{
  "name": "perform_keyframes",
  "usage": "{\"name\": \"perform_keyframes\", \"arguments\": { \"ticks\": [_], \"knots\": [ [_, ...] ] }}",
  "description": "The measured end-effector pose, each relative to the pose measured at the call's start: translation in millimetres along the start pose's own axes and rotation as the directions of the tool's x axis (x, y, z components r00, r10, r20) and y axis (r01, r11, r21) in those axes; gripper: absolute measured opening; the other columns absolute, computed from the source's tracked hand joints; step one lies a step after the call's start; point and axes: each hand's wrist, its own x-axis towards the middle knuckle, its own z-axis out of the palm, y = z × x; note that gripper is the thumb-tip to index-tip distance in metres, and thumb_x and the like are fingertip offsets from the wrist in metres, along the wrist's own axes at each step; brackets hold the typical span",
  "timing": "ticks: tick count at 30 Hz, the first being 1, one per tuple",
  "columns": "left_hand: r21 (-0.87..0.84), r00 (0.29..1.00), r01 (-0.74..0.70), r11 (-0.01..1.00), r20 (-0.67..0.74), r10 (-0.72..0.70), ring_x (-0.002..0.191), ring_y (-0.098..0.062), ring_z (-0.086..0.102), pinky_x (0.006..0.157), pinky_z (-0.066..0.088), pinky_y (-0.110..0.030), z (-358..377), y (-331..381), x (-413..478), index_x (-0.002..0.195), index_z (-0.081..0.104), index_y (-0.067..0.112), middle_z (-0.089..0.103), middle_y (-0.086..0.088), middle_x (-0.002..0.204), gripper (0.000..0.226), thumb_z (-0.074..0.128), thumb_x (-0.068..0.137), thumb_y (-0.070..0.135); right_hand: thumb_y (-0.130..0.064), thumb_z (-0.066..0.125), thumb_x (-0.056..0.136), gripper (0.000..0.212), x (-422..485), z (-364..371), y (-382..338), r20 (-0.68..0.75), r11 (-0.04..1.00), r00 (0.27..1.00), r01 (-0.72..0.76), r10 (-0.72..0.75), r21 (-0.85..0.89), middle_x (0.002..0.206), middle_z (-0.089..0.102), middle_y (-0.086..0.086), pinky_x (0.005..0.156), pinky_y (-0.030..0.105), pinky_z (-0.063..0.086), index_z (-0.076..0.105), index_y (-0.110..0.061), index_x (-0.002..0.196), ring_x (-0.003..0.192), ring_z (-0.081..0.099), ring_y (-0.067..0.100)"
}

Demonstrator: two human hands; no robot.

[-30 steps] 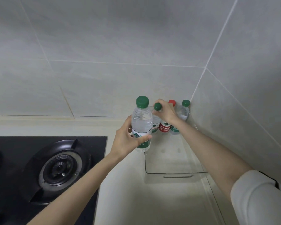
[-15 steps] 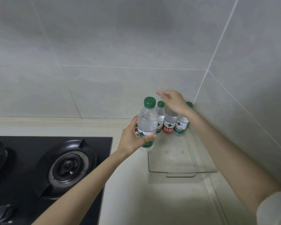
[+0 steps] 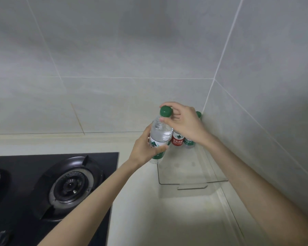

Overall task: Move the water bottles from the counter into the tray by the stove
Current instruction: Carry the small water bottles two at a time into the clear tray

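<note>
Water bottle: the water bottle point(image 3: 159, 137) is upright, with its base over the left edge of the clear tray point(image 3: 185, 183); it is not yet in the tray.
Left hand: the left hand point(image 3: 144, 150) wraps the labelled lower body, thumb across the front.
Right hand: the right hand point(image 3: 185, 125) pinches the green cap point(image 3: 165, 111) from the right.
Handling: it looks full, so fairly heavy for its size. The thin, smooth plastic probably dents under a squeeze.
Where to hold: the label band or the stiff neck and cap are likely the safest places.
Tray's far end: a red-label bottle point(image 3: 177, 140) and a green-label bottle point(image 3: 189, 142) stand side by side at the wall corner.
Change: half a second ago the right hand hovered flat above those bottles; now it is on the cap. The left hand's hold is unchanged.
</note>
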Motion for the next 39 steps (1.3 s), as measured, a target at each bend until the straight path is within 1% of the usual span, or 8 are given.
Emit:
{"name": "perform_keyframes", "arguments": {
  "ticks": [4,7,10,15,22,29,36,39],
  "knots": [
    [0.133,0.994,-0.011,0.991,0.108,-0.003,0.123,-0.001,0.04,0.101,0.033,-0.018,-1,-10,0,0.151,0.007,0.033,0.04,0.016,0.132,0.114,0.085,0.069,0.024,-0.009,0.073,0.082,0.032,1,-11,11,-0.111,0.998,0.993,-0.047,0.052,0.043,0.097,0.072,0.0,0.092,0.03,0.054,0.065,-0.016,0.112,0.094,0.07,0.017],
    [0.385,0.98,0.026,0.922,0.174,-0.101,0.143,-0.017,0.023,0.111,0.025,-0.025,4,-29,1,0.153,0.007,0.022,0.011,0.002,0.158,0.099,0.074,0.081,0.033,-0.026,0.07,0.08,0.026,4,-19,30,-0.166,0.993,0.984,-0.083,0.068,-0.087,0.092,0.073,0.0,0.089,0.046,0.055,0.064,-0.034,0.104,0.091,0.068,0.028],
    [0.558,0.943,0.015,0.83,0.269,-0.198,0.147,-0.026,0.013,0.116,0.018,-0.034,12,-42,2,0.152,0.006,0.011,-0.013,-0.004,0.16,0.08,0.056,0.094,0.032,-0.037,0.065,0.076,0.029,7,-19,55,-0.131,0.96,0.987,-0.125,0.095,-0.251,0.093,0.072,0.0,0.085,0.05,0.053,0.057,-0.037,0.105,0.089,0.067,0.026],
    [0.55,0.908,0.043,0.834,0.326,-0.261,0.149,-0.019,0.002,0.119,0.006,-0.028,20,-53,8,0.152,0.0,0.008,-0.008,-0.003,0.161,0.069,0.042,0.101,0.025,-0.012,0.065,0.084,0.023,6,-23,104,-0.202,0.897,0.955,-0.276,0.216,-0.346,0.1,0.068,0.01,0.077,0.034,0.048,0.062,-0.014,0.107,0.089,0.062,0.031],
    [0.517,0.916,0.014,0.856,0.336,-0.217,0.149,-0.017,0.0,0.12,0.003,-0.027,19,-61,14,0.152,0.001,0.01,-0.004,-0.003,0.161,0.065,0.041,0.102,0.023,-0.008,0.058,0.088,0.031,8,-28,150,-0.322,0.788,0.873,-0.476,0.367,-0.391,0.106,0.066,0.013,0.07,0.028,0.036,0.056,-0.012,0.119,0.097,0.061,0.033],
    [0.47,0.934,-0.016,0.883,0.322,-0.155,0.149,-0.013,0.001,0.112,0.003,-0.015,20,-62,14,0.151,0.006,0.009,0.002,-0.002,0.161,0.064,0.044,0.1,0.019,0.0,0.053,0.089,0.027,6,-29,170,-0.419,0.779,0.844,-0.498,0.335,-0.381,0.109,0.062,0.017,0.062,0.024,0.024,0.054,-0.005,0.115,0.097,0.058,0.034],
    [0.484,0.928,0.035,0.875,0.309,-0.208,0.148,-0.012,0.006,0.113,0.005,-0.016,21,-63,12,0.152,0.006,0.011,0.006,-0.001,0.161,0.065,0.044,0.1,0.023,0.001,0.06,0.085,0.031,6,-33,178,-0.456,0.801,0.853,-0.451,0.256,-0.394,0.109,0.063,0.015,0.082,0.032,0.039,0.057,-0.004,0.115,0.101,0.057,0.034],
    [0.465,0.924,0.06,0.883,0.308,-0.225,0.147,-0.014,0.015,0.112,0.011,-0.017,19,-57,10,0.152,0.008,0.014,0.015,0.0,0.16,0.065,0.046,0.1,0.022,-0.001,0.056,0.089,0.048,8,-31,177,-0.37,0.742,0.893,-0.428,0.257,-0.516,0.132,0.055,0.015,0.099,0.035,0.039,0.048,-0.004,0.136,0.121,0.05,0.032]
  ]
}}
